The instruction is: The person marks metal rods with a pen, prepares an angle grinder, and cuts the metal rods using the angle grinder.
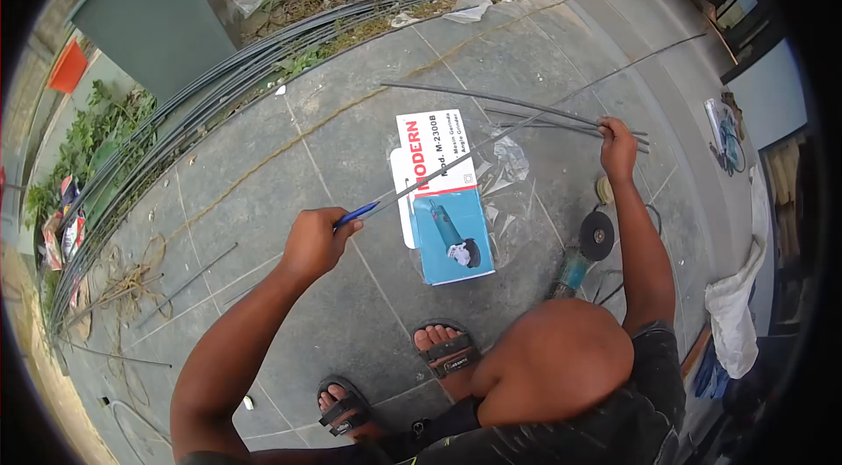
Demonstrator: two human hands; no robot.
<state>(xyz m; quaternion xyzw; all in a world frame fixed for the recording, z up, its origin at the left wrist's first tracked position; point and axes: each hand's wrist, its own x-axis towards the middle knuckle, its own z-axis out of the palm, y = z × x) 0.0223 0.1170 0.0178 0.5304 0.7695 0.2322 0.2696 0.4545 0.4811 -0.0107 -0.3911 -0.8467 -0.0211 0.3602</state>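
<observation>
My left hand (317, 243) is closed around a blue pen (358, 213) and the near end of a long thin metal rod (491, 142), which slants up to the right across the view. My right hand (618, 147) grips the end of a second dark rod (491, 96), whose other end points left. Beneath the rods, a white and teal angle grinder box (452, 232) lies on the tiled floor, with clear plastic (511, 162) beside it. Below my right hand, a teal angle grinder (574, 270) with a dark disc rests on the floor.
Long bundled rods (237, 70) curve along the floor's far left edge. Tangled rope (127, 285) lies at the left. Behind stands a grey-green cabinet (153, 17), with rubbish at the top. A white sack (735, 316) is at the right. Sandalled feet (443, 346) are below the box.
</observation>
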